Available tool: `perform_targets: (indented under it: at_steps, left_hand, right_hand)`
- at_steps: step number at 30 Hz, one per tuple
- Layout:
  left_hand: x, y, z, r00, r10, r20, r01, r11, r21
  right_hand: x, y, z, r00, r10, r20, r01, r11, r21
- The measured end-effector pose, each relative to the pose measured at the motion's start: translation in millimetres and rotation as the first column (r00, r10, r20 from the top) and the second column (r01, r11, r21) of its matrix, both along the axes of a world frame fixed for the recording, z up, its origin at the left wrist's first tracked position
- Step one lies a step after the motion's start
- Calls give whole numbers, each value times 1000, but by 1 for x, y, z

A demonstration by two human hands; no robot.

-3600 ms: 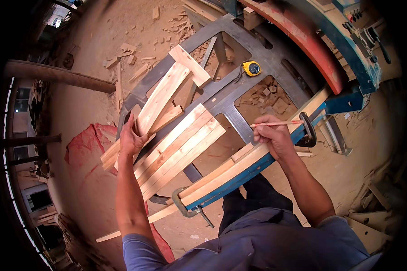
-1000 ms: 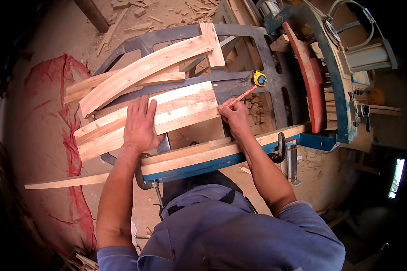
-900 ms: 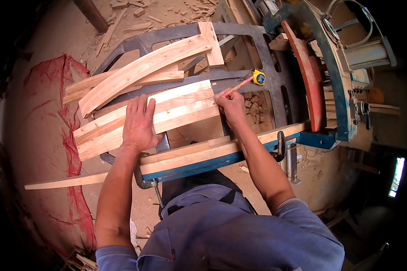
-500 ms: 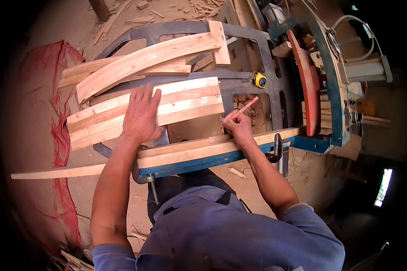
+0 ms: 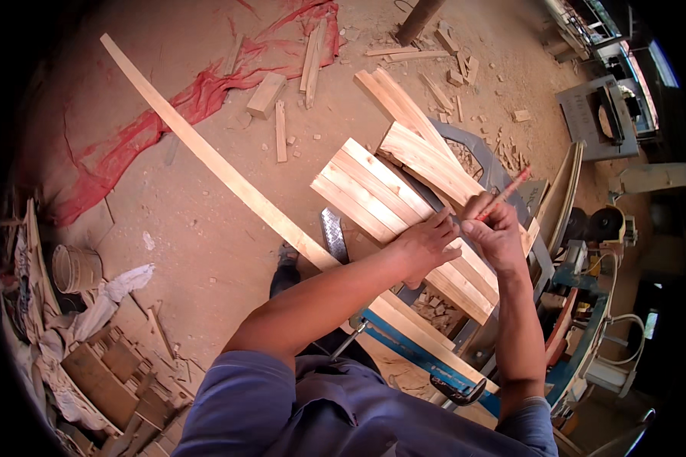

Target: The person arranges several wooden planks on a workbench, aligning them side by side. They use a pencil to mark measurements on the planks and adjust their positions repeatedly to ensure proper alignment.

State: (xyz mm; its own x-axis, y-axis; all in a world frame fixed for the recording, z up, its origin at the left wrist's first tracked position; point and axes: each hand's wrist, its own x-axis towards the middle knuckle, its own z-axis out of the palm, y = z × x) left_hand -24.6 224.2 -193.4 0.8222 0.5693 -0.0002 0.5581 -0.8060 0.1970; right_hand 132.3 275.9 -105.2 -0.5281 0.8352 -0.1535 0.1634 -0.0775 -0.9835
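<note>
Several pale curved boards (image 5: pixel 366 194) lie side by side on the grey metal frame (image 5: pixel 480 148). Over their upper surface is my left hand (image 5: pixel 423 247), empty, its fingers slightly bent and apart. Close to its right, my right hand (image 5: pixel 497 232) is closed around a red pencil (image 5: pixel 514 185), which slants up and to the right. The pencil's lower end is hidden by my fingers. Beyond the boards, another curved piece of wood (image 5: pixel 428 158) rests on further pieces. A long curved wooden strip (image 5: pixel 229 179) runs past my left forearm, along a blue metal rail (image 5: pixel 408 343).
A black clamp (image 5: pixel 457 391) sits at the rail's right end. Machinery with a blue frame (image 5: pixel 587 327) stands at the right. Wood offcuts (image 5: pixel 267 95) and a crumpled red sheet (image 5: pixel 198 95) lie on the floor. A bucket (image 5: pixel 76 268) and scrap wood are at the left.
The view has swung to the left. My left hand has moved along the boards toward my right hand, which still holds the pencil, and the two are now close together.
</note>
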Motion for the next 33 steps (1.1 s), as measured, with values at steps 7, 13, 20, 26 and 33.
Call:
perform_targets:
  at_steps: [7, 13, 20, 26, 33]
  left_hand:
    - [-19, -2, -19, 960, 163, 228, -162, 987, -21]
    - [-9, 6, -34, 962, 111, 249, -133, 988, 73]
    - [-12, 5, -39, 955, 161, 250, -186, 979, 80]
    - [-11, 5, -39, 942, 172, 289, -200, 977, 70]
    - [-11, 9, -36, 945, 164, 284, -178, 984, 25]
  right_hand:
    - [-167, 90, -42, 710, 636, 302, -608, 770, -190]
    - [-258, 112, -64, 348, 880, 322, -843, 444, -303]
    - [-288, 108, -109, 110, 987, 114, -920, 145, -364]
    - [-292, 119, -117, 20, 996, 85, -954, 45, -297]
    - [-274, 160, -105, 108, 989, 101, -919, 138, -369]
